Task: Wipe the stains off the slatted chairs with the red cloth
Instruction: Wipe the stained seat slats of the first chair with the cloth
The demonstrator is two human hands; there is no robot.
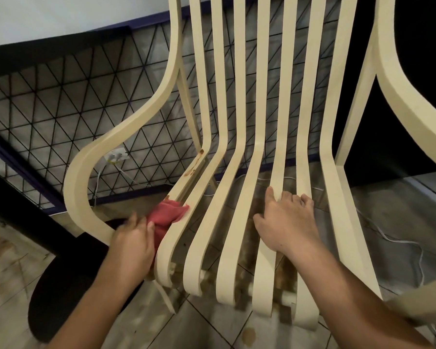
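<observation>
A person's left hand (pixel 134 238) grips the red cloth (pixel 170 214), bunched against the chair's (pixel 335 197) outer seat slat at 8 o'clock, a brown stain (pixel 195 165) waiting at its 1 o'clock, while the right hand (pixel 285 222) clasps the middle slats, apparently steadying the seat.

Seemingly a home's room: tiled floor (pixel 207 331), wall socket (pixel 117 155), black mesh panel (pixel 61 109), cream slatted chair (pixel 259 96).
</observation>
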